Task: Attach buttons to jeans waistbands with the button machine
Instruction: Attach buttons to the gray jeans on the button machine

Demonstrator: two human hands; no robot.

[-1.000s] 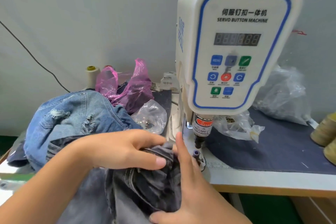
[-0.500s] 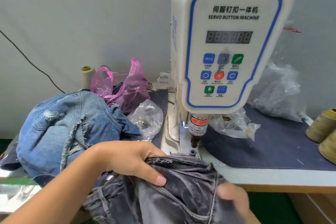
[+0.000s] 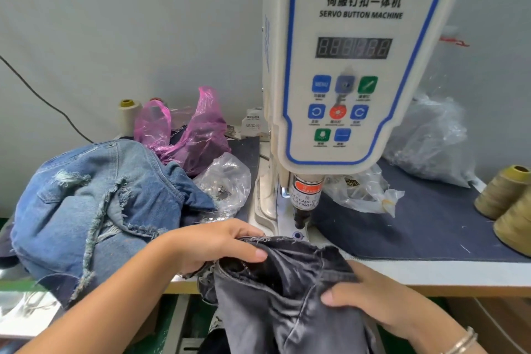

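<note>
A: What can't you make out?

B: The dark jeans [image 3: 287,296] run off the bottom edge, and their folds hide the waistband's button spot.

A: The hands?

B: Left hand [image 3: 212,244] pinches the frayed top edge; right hand [image 3: 370,299], lower right, grips a fold.

A: And the waistband?

B: Low centre, running left to right before the button machine [image 3: 353,66], below its press head [image 3: 304,201].

Plain grey-white wall [image 3: 129,37] behind, evenly lit, crossed at left by a thin black cable [image 3: 43,100]. White-topped worktable [image 3: 431,270] with wood-coloured front edge, covered on the right by a dark navy mat [image 3: 416,227]. Green floor [image 3: 163,322] below the table edge.
</note>
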